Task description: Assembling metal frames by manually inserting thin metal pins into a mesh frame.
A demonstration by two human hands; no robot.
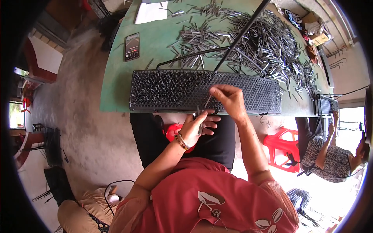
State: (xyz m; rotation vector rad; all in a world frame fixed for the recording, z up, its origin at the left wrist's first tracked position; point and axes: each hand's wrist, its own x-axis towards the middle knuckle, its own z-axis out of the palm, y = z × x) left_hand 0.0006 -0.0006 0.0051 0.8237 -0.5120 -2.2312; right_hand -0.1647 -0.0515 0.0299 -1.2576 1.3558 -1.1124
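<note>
Holding slim dark pieces (197,110) under its thumb, the left hand (194,130) lies nearest the body, fingers loosely spread and pointing right; I cannot tell how many it holds. Just above, the right hand (233,103) bends at the wrist, thumb and forefinger pinched together on one thin grey rod (208,101) — straight, slanting, dully metallic — before the black tray (260,93). Long and rectangular, the tray lies along the table's near edge, its face a honeycomb of holes, the left part bristling with dark rod ends. Beyond, loose rods (268,46) heap in a glinting tangle on the worn green tabletop (116,83).
</note>
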